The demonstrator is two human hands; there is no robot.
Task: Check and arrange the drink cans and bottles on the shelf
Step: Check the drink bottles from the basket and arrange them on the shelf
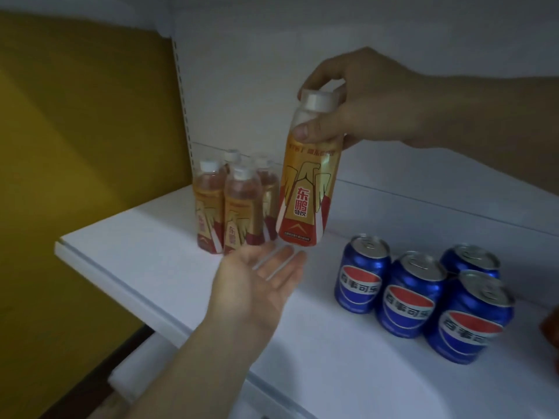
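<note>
On the white shelf (169,261), task looks partway thru, judging by the layout: four gold/red bottles (230,204) already stand grouped at the back-left corner w/ labels mostly forward, and four blue cans (420,294) sit bunched toward the right, logos facing out, a couple tilted-looking from the wide lens but I can't tell for sure. One more held bottle (305,189) of the same drink is off the shelf, up in the air btwn the two groups, label toward the camera, leaning slightly. Right hand (360,104) grasps it near the white cap, thumb on the shoulder, fingers wrapped behind. Left hand (260,282) lies flat, palm up, fingers straight, just below the bottle's base, not touching as far as I can see. Left to do, prob: finish checking this one, set it beside its group, then maybe tidy the cans; something reddish at far right edge, too cropped to ID
</note>
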